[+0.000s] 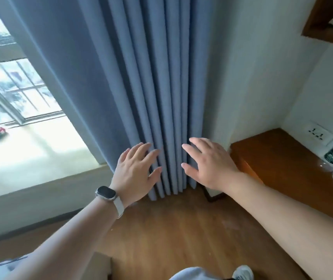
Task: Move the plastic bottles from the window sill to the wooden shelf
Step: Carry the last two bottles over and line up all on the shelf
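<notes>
Blue curtain (141, 77) hangs just past the wide, empty fingers (141, 150) of left hand (135, 172) and right hand (210, 168); reach left for the sill (40, 162).

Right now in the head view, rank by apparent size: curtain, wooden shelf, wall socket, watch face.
1. curtain
2. wooden shelf
3. wall socket and watch face: look alike; the watch is nearer the camera, so unranked.

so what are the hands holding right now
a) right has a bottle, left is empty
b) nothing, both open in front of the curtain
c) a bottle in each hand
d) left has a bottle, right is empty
B: the left hand and the right hand both have their fingers spread and hold nothing, out in front of the blue curtain.
</notes>
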Demonstrator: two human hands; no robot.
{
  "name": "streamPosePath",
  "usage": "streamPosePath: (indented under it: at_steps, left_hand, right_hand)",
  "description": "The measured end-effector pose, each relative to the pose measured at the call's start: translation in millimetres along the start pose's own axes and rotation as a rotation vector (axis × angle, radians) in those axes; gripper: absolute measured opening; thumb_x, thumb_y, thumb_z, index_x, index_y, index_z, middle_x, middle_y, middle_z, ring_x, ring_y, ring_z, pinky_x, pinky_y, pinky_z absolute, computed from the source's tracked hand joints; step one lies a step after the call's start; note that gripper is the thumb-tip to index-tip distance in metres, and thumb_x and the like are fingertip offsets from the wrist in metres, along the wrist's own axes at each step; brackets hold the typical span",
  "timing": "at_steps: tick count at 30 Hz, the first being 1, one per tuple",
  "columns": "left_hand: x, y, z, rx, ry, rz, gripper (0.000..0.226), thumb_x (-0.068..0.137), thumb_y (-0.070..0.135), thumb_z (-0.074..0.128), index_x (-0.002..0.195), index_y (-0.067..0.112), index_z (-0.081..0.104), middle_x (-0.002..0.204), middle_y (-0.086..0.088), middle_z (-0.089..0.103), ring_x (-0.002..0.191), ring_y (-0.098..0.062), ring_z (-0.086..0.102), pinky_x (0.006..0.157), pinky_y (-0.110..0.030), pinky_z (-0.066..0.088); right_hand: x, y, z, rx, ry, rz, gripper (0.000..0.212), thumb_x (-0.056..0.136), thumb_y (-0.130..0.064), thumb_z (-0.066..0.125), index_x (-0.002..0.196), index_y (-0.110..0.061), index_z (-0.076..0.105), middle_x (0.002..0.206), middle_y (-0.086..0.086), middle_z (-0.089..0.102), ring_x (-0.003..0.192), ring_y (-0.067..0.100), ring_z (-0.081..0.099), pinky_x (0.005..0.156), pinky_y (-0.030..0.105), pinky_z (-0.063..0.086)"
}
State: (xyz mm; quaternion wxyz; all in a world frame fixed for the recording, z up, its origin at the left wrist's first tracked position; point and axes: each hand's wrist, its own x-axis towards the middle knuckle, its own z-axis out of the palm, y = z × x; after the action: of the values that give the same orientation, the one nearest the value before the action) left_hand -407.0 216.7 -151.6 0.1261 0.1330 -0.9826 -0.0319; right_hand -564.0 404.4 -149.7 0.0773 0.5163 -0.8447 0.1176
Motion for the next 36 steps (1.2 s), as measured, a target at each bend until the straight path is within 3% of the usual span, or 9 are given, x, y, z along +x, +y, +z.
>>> streamPosePath:
  at_steps: [6, 11, 19, 24, 36]
  left_hand:
    - [-63.5, -62.9, -41.7, 0.081, 0.104, -0.167, 0.052, 0.092, 0.05, 0.047, 0.132, 0.02, 0.061, 0.139, -0.007, 0.058, 0.133, -0.03, 0.05, 0.11, -0.042, 0.029]
    - [-104.4, -87.3, -65.5, 0.104, 0.213, -0.276, 0.049, 0.093, 0.049, 0.047, 0.131, 0.02, 0.06, 0.139, -0.009, 0.058, 0.133, -0.032, 0.049, 0.11, -0.048, 0.032]
    - [-140.7, -131.5, -79.8, 0.208, 0.23, -0.464, 0.05, 0.093, 0.047, 0.049, 0.132, 0.018, 0.06, 0.14, -0.009, 0.058, 0.132, -0.032, 0.05, 0.109, -0.049, 0.034]
    - [-129.0, -161.5, -80.0, 0.268, 0.258, -0.521, 0.047, 0.093, 0.046, 0.05, 0.127, 0.016, 0.063, 0.134, -0.009, 0.061, 0.127, -0.032, 0.053, 0.105, -0.048, 0.037]
    - [-28.1, -226.6, -69.1, 0.323, 0.233, -0.604, 0.053, 0.094, 0.047, 0.045, 0.135, 0.018, 0.058, 0.141, -0.01, 0.057, 0.133, -0.032, 0.05, 0.11, -0.052, 0.034]
  right_hand:
    - [42.3, -81.1, 1.6, 0.027, 0.097, -0.209, 0.057, 0.09, -0.049, 0.047, 0.127, -0.008, 0.062, 0.127, 0.016, 0.059, 0.117, 0.035, 0.056, 0.092, 0.048, 0.047]
    - [72.9, -132.3, 2.0, 0.028, 0.159, -0.375, 0.057, 0.087, -0.049, 0.051, 0.126, -0.009, 0.061, 0.126, 0.015, 0.059, 0.115, 0.034, 0.055, 0.093, 0.049, 0.046]
    - [120.2, -194.2, 15.2, 0.079, 0.24, -0.575, 0.056, 0.087, -0.05, 0.047, 0.126, -0.012, 0.061, 0.125, 0.013, 0.06, 0.114, 0.035, 0.055, 0.094, 0.05, 0.046]
    - [165.4, -206.0, 31.7, 0.124, 0.231, -0.641, 0.056, 0.087, -0.049, 0.047, 0.125, -0.012, 0.061, 0.123, 0.015, 0.06, 0.113, 0.037, 0.057, 0.093, 0.053, 0.047]
    - [301.1, -181.9, 58.8, 0.262, 0.218, -0.714, 0.055, 0.087, -0.05, 0.047, 0.124, -0.012, 0.065, 0.126, 0.015, 0.061, 0.116, 0.036, 0.056, 0.093, 0.055, 0.045]
